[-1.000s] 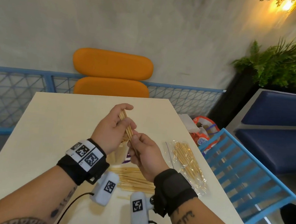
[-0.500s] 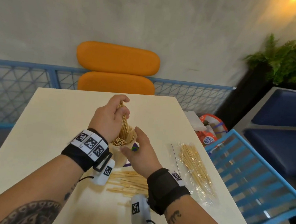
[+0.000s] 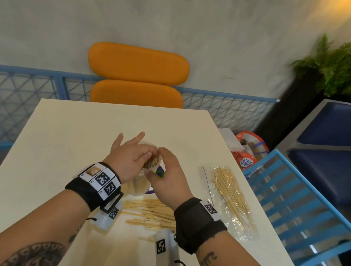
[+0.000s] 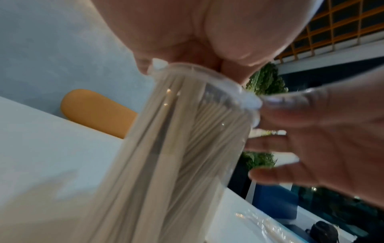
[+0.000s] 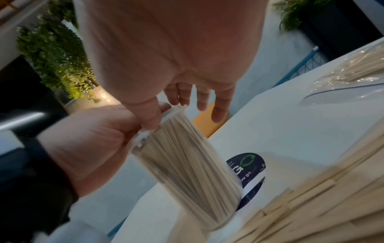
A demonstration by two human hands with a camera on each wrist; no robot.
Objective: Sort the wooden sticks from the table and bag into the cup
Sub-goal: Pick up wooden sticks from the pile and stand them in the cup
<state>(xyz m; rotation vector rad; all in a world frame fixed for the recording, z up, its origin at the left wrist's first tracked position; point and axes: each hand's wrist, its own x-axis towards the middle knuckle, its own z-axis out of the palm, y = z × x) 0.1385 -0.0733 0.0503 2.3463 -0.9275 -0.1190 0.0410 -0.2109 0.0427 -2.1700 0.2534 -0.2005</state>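
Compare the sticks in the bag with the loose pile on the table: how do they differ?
The sticks in the bag look thin and round, skewer-like; the loose pile is flat, wider strips. The bagged ones sit wrapped in clear plastic at the table's right edge, pointing away; the loose ones lie bare, crosswise, near the right hand. Both are pale wood, not yet in the cup.
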